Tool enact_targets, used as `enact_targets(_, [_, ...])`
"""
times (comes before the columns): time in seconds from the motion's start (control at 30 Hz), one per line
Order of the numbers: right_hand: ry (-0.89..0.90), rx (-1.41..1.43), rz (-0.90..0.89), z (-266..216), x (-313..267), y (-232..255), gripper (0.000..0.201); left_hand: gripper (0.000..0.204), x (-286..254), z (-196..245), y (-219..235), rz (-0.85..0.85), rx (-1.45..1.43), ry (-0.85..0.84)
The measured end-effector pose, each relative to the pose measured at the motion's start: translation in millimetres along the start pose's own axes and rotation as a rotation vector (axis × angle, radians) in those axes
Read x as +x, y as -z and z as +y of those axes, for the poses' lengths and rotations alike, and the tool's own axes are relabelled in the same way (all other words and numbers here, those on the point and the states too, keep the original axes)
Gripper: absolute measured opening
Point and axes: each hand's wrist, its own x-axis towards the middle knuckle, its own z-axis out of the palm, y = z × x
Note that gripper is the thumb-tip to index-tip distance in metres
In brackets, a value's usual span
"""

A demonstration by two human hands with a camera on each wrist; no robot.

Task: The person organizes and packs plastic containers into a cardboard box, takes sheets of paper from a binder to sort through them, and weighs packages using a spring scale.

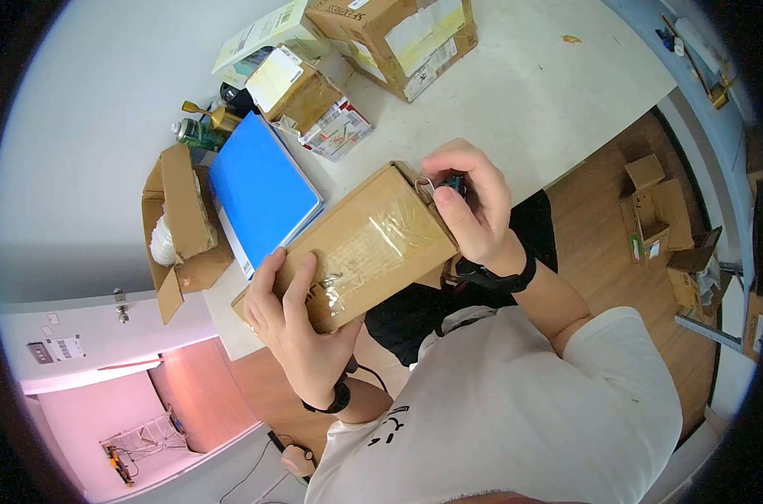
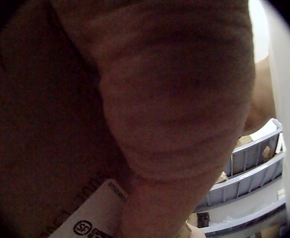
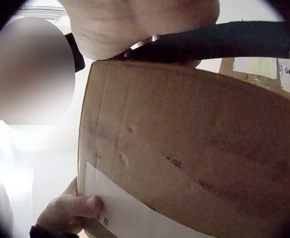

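A taped brown cardboard box [image 1: 373,244] is held tilted over the near edge of the table in the head view. My left hand [image 1: 293,336] grips its left end, fingers across the taped face; in the right wrist view the thumb presses on a white label [image 3: 127,206] on another face. At the box's right end, my right hand [image 1: 478,206] pinches a small dark object [image 1: 455,183], mostly hidden by the fingers. The right wrist view shows a long dark strip [image 3: 224,43] beside that hand, along the box edge; I cannot tell what it is.
A blue folder [image 1: 268,189] lies behind the box on the white table [image 1: 524,101]. Farther back stand a large carton [image 1: 398,42] and smaller boxes. An open carton [image 1: 184,218] sits left, near a green spray can [image 1: 198,134]. Opened boxes [image 1: 658,210] lie on the floor at right.
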Motion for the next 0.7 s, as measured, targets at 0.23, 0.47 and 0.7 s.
enact_targets(0.23, [-0.075,-0.155,-0.231,-8,2,26,0.008,0.084,-1,-1,-2,0.002,-0.012,0.001])
enact_targets(0.47, [0.102,-0.351,-0.277,-21,19,34,0.008,0.087,-2,-2,0,-0.023,-0.030,0.011])
enact_targets(0.7, [0.407,-0.553,-0.500,-24,45,49,0.020,0.087,-1,-1,-1,-0.015,-0.026,0.009])
